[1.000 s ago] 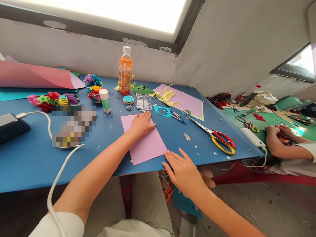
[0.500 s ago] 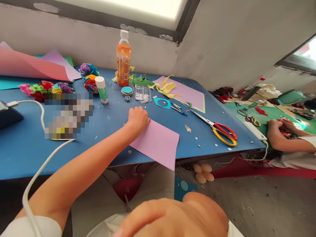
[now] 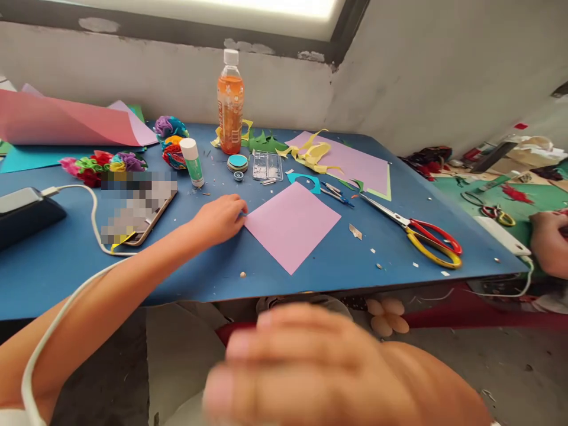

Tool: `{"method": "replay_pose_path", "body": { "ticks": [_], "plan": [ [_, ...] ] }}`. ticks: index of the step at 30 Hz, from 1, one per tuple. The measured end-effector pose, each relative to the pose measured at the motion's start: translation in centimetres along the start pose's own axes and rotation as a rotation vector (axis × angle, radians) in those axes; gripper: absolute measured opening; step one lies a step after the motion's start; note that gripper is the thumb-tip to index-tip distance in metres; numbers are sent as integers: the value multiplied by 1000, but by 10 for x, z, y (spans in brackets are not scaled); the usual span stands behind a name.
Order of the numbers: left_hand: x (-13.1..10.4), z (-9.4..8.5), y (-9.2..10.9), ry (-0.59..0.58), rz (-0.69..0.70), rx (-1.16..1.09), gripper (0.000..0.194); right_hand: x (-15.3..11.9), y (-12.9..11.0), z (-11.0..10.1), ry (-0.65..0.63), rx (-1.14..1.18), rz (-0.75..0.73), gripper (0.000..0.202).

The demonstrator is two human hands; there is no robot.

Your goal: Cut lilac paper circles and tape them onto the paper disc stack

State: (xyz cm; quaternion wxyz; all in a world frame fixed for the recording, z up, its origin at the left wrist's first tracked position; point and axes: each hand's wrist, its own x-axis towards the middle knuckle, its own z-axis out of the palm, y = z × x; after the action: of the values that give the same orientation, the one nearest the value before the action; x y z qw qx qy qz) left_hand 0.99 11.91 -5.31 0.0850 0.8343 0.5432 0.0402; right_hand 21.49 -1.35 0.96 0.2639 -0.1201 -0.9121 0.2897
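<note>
While the left hand (image 3: 219, 219) rests on the tabletop (image 3: 213, 269) left of centre, its fingers curl inward at the left corner of a pink sheet (image 3: 293, 228); I cannot tell whether they pinch that corner or only touch it. The sheet lies flat around the middle of the frame, turned so that one corner points down toward the near edge. At lower centre the right hand (image 3: 310, 367) looms large and blurred, its fingers side by side and partly bent; its underside is hidden, so I cannot tell whether it has hold of anything.

Above the sheet, an orange drink bottle (image 3: 231, 112) stands upright at upper centre, with a glue stick (image 3: 192, 164) upright to its lower left and a clear case (image 3: 267, 165) to its lower right. Between sheet and case, toward the right, lie a blue paper piece (image 3: 315, 185) with a round cut-out and a compass (image 3: 337, 193). Long scissors (image 3: 417, 229) with red and yellow handles lie right of the sheet, well apart from both hands. Bright fabric-like flowers (image 3: 102, 167) sit at upper left, and a co-worker's hand (image 3: 550, 236) shows at the right edge
</note>
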Motion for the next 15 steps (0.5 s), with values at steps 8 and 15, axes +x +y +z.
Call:
{"method": "replay_pose_path", "body": {
  "ticks": [8, 15],
  "plan": [
    [-13, 17, 1, 24, 225, -78, 44, -9, 154, -50, -281, -815, 665, 47],
    [-11, 19, 3, 121, 147, -183, 43, -18, 132, -33, -154, -683, 672, 49]
  ]
}}
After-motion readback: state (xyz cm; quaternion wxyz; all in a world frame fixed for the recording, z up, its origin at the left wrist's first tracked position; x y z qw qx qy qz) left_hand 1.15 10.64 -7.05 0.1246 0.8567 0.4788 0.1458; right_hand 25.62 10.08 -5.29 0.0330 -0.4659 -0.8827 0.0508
